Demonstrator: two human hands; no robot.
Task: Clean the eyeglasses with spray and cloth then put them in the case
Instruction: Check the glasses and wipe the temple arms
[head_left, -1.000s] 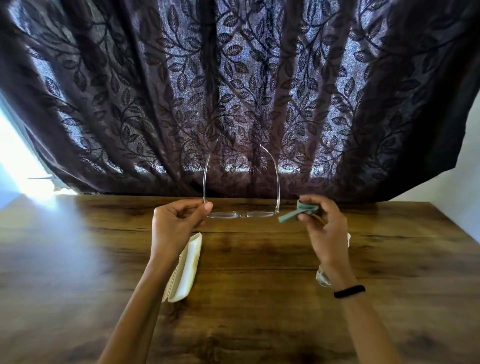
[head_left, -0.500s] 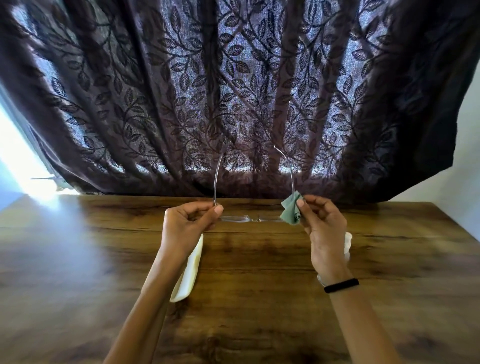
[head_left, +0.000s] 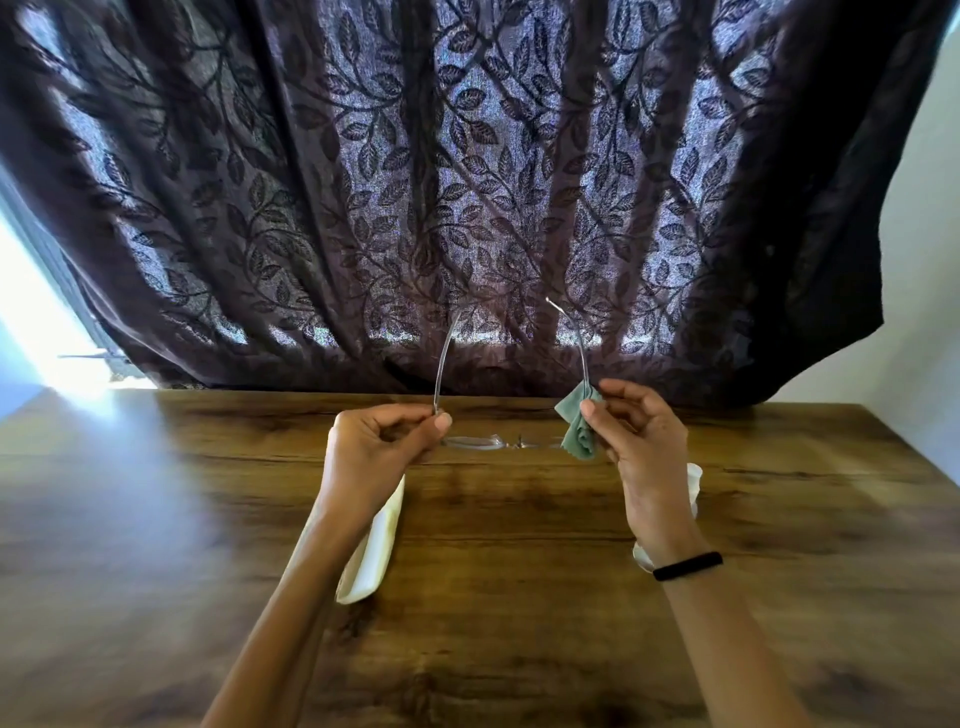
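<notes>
Thin clear eyeglasses (head_left: 475, 442) hang above the wooden table (head_left: 493, 545), lenses toward me and both temples pointing away and up. My left hand (head_left: 382, 449) pinches the left temple near its hinge. A small green cloth (head_left: 577, 423) is pinched in my right hand (head_left: 641, 439) around the base of the right temple. A cream eyeglass case (head_left: 376, 545) lies on the table under my left wrist. A clear spray bottle (head_left: 693, 486) lies behind my right wrist, mostly hidden.
A dark leaf-patterned curtain (head_left: 467, 182) hangs along the table's far edge. Bright light enters at the far left. A white wall stands on the right. A black band circles my right wrist.
The glasses and both hands shifted slightly right. The cloth, first trailing loose off the right hand, is now bunched against the right temple's base.
</notes>
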